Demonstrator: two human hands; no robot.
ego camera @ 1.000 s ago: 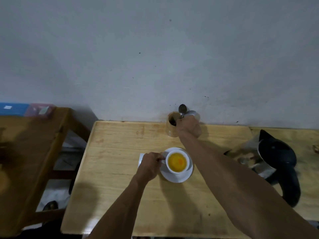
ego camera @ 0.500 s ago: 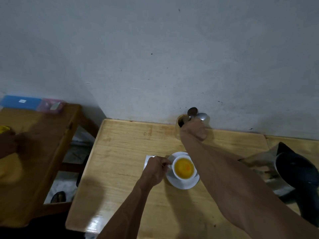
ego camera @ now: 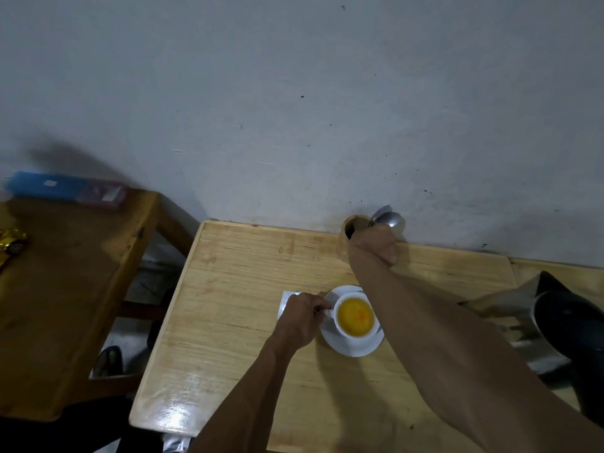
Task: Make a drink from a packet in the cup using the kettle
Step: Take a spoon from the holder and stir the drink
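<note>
A white cup [ego camera: 355,317] filled with orange-yellow liquid sits on a white saucer [ego camera: 354,347] on the light wooden table [ego camera: 235,308]. My left hand [ego camera: 302,318] grips the cup's handle from the left. A silvery packet [ego camera: 285,300] lies flat under that hand. My right hand [ego camera: 376,245] reaches to the wooden holder [ego camera: 350,227] at the wall and is closed around spoons [ego camera: 389,219] whose bowls stick up above my fist. The steel kettle with a black lid [ego camera: 562,325] stands at the right edge, partly cut off.
A darker wooden table [ego camera: 65,289] stands to the left, carrying a blue and pink box [ego camera: 65,188] and a gold toy car [ego camera: 11,241]. A gap with floor and a shoe [ego camera: 109,361] separates the tables. A grey wall runs behind.
The view has shifted, so everything sits lower and further right in frame. My right hand stays at the holder, closed on the spoons. My left hand keeps hold of the cup's handle.
</note>
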